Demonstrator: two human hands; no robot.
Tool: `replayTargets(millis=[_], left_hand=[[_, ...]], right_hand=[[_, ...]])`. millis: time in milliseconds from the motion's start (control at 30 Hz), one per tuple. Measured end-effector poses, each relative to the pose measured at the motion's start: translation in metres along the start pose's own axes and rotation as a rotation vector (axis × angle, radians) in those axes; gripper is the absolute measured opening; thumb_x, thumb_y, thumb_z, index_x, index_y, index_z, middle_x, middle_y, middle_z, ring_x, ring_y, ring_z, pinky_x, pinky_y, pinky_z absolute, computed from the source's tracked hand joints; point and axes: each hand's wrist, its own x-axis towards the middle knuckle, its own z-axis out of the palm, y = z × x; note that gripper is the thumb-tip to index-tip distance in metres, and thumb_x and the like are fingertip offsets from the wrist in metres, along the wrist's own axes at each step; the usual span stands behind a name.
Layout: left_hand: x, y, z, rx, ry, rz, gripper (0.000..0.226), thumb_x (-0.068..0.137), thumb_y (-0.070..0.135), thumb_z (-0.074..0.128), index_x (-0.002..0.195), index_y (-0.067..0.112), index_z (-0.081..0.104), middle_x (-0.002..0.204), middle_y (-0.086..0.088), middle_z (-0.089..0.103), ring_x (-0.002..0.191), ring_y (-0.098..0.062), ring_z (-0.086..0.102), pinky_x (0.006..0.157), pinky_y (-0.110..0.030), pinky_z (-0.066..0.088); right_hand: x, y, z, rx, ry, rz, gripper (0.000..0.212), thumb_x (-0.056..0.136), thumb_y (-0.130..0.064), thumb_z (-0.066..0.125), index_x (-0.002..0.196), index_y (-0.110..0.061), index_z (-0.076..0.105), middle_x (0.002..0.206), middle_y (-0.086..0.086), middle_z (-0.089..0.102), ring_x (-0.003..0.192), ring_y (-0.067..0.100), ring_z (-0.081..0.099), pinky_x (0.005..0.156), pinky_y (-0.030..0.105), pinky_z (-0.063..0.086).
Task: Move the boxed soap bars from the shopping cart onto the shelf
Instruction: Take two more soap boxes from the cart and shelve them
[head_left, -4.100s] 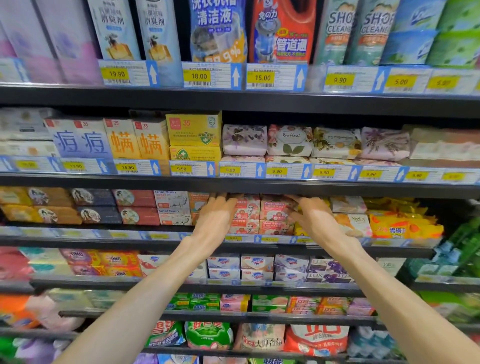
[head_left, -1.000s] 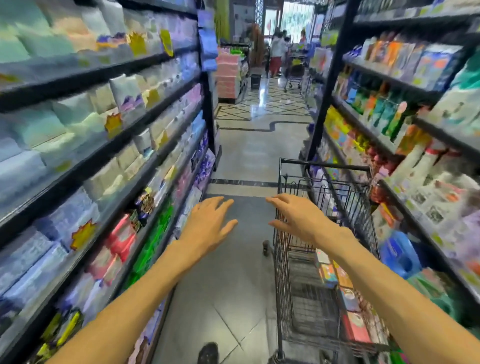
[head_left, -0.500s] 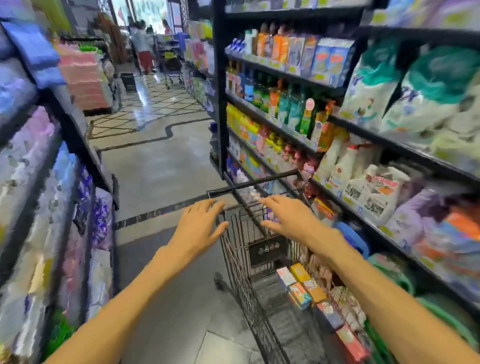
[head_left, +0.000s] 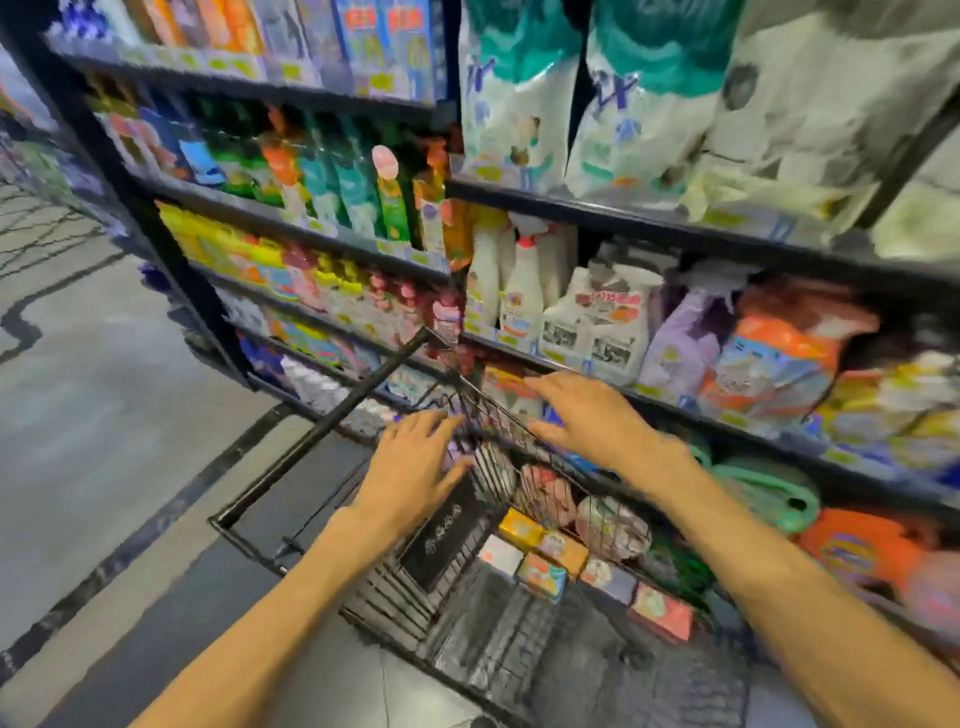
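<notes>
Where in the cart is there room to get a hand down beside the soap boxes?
The cart floor is bare on the aisle side of the soap boxes. The shelf side is crowded, with boxes lined along that wall. Both hands, left and right, hover open above.

Both empty hands above shopping cart (head_left: 322, 431), boxed soap bars (head_left: 540, 561) inside

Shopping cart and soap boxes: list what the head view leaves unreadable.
- Soap boxes: print blurred; brands unreadable.
- Shopping cart: near end cut off by the bottom edge; the right arm hides its right side.
- Shelf labels: motion blur; prices illegible.
</notes>
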Motion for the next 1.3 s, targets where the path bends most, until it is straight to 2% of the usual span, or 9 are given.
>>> replayTargets(millis=[200,333,533,700,833,933,1067,1167,1300], left_hand=[[0.048,0.006,0.077,-0.091,-0.202,0.18,0.056,0.098,0.048,0.047,0.146,0.021,0.041,0.143,-0.005,0.047,0.128,-0.029,0.046,0.103,-0.045,0.042],[0.067,0.0,0.147,-0.068,-0.36,0.283,0.055,0.098,0.045,0.047,0.147,0.02,0.039,0.142,-0.006,0.046,0.125,-0.03,0.046,0.1,-0.042,0.041],[0.069,-0.017,0.27,-0.023,-0.613,0.334,0.049,0.097,0.036,0.052,0.141,0.016,0.044,0.137,-0.01,0.048,0.125,-0.034,0.047,0.093,-0.046,0.047],[0.081,-0.037,0.366,0.028,-0.761,0.338,0.064,0.093,0.03,0.061,0.15,0.023,0.032,0.148,-0.005,0.038,0.136,-0.029,0.038,0.103,-0.041,0.038],[0.085,-0.041,0.432,0.048,-0.759,0.332,0.059,0.096,0.022,0.056,0.15,0.019,0.031,0.152,-0.005,0.036,0.14,-0.027,0.034,0.107,-0.043,0.034],[0.089,-0.041,0.47,0.145,-0.763,0.375,0.057,0.098,0.018,0.051,0.15,0.015,0.029,0.154,-0.009,0.034,0.14,-0.03,0.034,0.11,-0.043,0.029],[0.09,-0.04,0.505,0.249,-0.731,0.422,0.065,0.092,0.023,0.06,0.148,0.014,0.029,0.145,-0.006,0.042,0.129,-0.025,0.042,0.103,-0.037,0.032],[0.088,-0.037,0.519,0.284,-0.754,0.45,0.068,0.087,0.008,0.061,0.147,0.01,0.029,0.145,-0.008,0.04,0.129,-0.027,0.042,0.102,-0.036,0.034],[0.088,-0.037,0.52,0.275,-0.731,0.451,0.055,0.089,0.008,0.057,0.14,0.01,0.037,0.139,-0.008,0.045,0.125,-0.028,0.044,0.099,-0.037,0.036]], right_hand=[[-0.018,0.04,0.059,0.074,-0.147,0.243,0.065,0.095,-0.054,0.052,0.15,-0.022,0.037,0.142,0.004,0.051,0.126,0.028,0.051,0.097,0.043,0.045],[-0.026,0.048,0.117,0.147,-0.167,0.378,0.058,0.094,-0.048,0.054,0.142,-0.015,0.049,0.128,0.012,0.061,0.113,0.035,0.06,0.088,0.045,0.052],[-0.045,0.04,0.23,0.283,-0.388,0.57,0.06,0.095,-0.042,0.058,0.149,-0.023,0.037,0.142,0.009,0.048,0.119,0.034,0.056,0.092,0.047,0.051],[-0.06,0.021,0.312,0.394,-0.448,0.809,0.038,0.093,-0.032,0.052,0.129,-0.021,0.053,0.123,0.002,0.06,0.107,0.029,0.062,0.087,0.04,0.053],[-0.081,0.008,0.366,0.448,-0.451,0.844,0.055,0.098,-0.038,0.053,0.149,-0.023,0.039,0.148,0.001,0.047,0.13,0.023,0.049,0.107,0.037,0.041],[-0.09,0.0,0.401,0.438,-0.465,0.836,0.058,0.1,-0.041,0.05,0.152,-0.023,0.034,0.154,0.002,0.04,0.14,0.022,0.04,0.113,0.037,0.035],[-0.092,-0.003,0.436,0.428,-0.477,0.811,0.056,0.1,-0.044,0.048,0.151,-0.026,0.034,0.146,-0.002,0.047,0.13,0.02,0.048,0.106,0.035,0.038],[-0.086,0.0,0.447,0.433,-0.454,0.828,0.054,0.1,-0.043,0.048,0.149,-0.023,0.037,0.144,0.001,0.049,0.13,0.021,0.049,0.106,0.036,0.04],[-0.081,0.005,0.455,0.445,-0.445,0.829,0.052,0.1,-0.04,0.051,0.147,-0.022,0.04,0.141,0.001,0.052,0.126,0.022,0.052,0.104,0.037,0.043]])
